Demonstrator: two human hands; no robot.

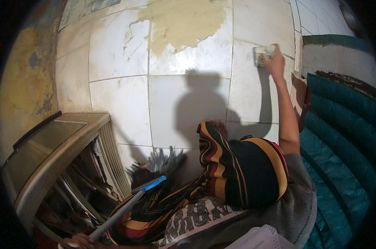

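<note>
My right hand [275, 62] reaches far out over the white tiles at the right, its fingers closed on a small pale, box-like thing [259, 57] with a greenish patterned side. The hand is slightly blurred, and I cannot make out the exact kind of thing. At the lower left, my left hand [79, 240] is wrapped round the grey handle of a broom [126, 209]. The broom has a blue head, and its grey bristles fan out against the floor near my legs. My fingers there are partly cut off by the lower edge.
White tiled floor [119, 97] carries a beige patch [184, 23] at the top. A frame-like appliance with a ribbed edge [113, 153] stands at the left by a stained yellow wall [26, 74]. Teal padded upholstery [341, 166] lines the right. Striped cloth [250, 174] covers my bent knee.
</note>
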